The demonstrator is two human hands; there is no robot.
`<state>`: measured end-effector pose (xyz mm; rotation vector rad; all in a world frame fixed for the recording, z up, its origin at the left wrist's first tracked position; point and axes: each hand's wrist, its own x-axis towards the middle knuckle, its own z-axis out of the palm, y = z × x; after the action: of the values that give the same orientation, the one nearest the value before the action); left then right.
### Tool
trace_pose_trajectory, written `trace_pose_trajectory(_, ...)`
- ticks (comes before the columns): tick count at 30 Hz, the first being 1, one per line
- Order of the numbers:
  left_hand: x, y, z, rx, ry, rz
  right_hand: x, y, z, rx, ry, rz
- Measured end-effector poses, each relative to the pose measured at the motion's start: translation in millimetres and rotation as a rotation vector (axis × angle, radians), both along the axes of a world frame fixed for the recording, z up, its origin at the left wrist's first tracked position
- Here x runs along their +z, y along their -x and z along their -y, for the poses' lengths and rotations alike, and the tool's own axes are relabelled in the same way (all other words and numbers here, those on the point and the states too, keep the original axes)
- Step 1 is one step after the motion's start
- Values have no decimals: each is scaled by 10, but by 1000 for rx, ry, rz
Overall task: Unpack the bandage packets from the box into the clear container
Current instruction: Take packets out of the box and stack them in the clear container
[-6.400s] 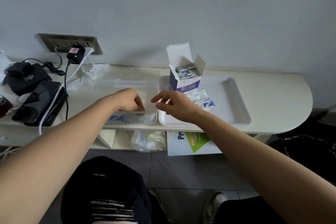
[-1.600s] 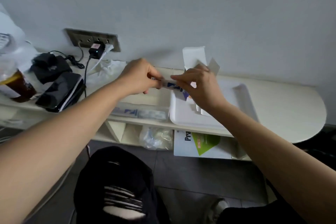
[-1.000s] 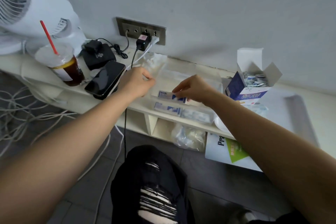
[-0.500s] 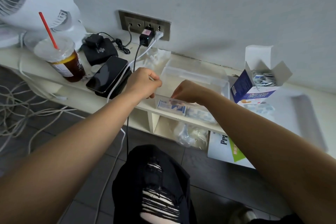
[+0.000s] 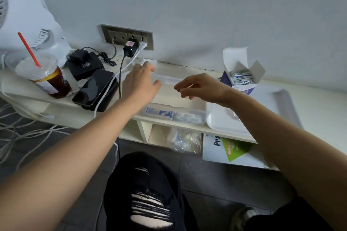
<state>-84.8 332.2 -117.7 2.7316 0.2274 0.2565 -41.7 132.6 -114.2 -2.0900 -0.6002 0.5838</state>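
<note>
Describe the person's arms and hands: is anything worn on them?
The left forearm and right forearm are bare, with no sleeve in view. The left hand and right hand wear no glove; no watch, bracelet or ring shows.

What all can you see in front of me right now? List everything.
clear container: one, transparent, on the shelf, left of the tray
bandage packets: a few, blue and white, inside the container's near side
box: one, blue and white, open, at the tray's far left
packets in the box: many, blue and white, count unclear
tray: one, white, on the shelf's right part
shelf: one, cream, along the wall
cup: one, dark drink, red straw, shelf's left end
phone: one, black, right of the cup
wall socket: one, grey, above the shelf
fan: one, white, far left
left hand: one, open, over the container's far left corner
right hand: one, empty, fingers relaxed, over the container
</note>
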Motion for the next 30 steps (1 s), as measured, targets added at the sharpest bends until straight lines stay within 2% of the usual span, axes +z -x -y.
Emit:
trace_pose_trajectory(4, 138, -72, 650, -216, 106, 162, 52, 110, 604, -141, -131, 27)
trace_pose_trajectory(6, 119, -98, 980, -352, 147, 186, -15, 120, 972, -254, -116, 42)
trace_pose_trajectory(11, -199, -137, 1662, -604, 157, 23, -415, 101, 1786, -431, 240, 144)
trace_pose_trajectory(14, -434, -189, 1898, -634, 91, -108, -700, 101, 1986, -450, 441, 210)
trace_pose_trajectory(16, -568, -244, 2024, -621, 34, -178, -840, 103, 2038, -412, 488, 230)
trace_pose_trajectory(22, -842, -332, 2202, -548, -60, -249, -935, 57, 2082, -384, 418, 223)
trace_pose_trajectory(30, -890, -335, 2217, -512, 22, -214, -863, 117, 2151, -336, 264, 240)
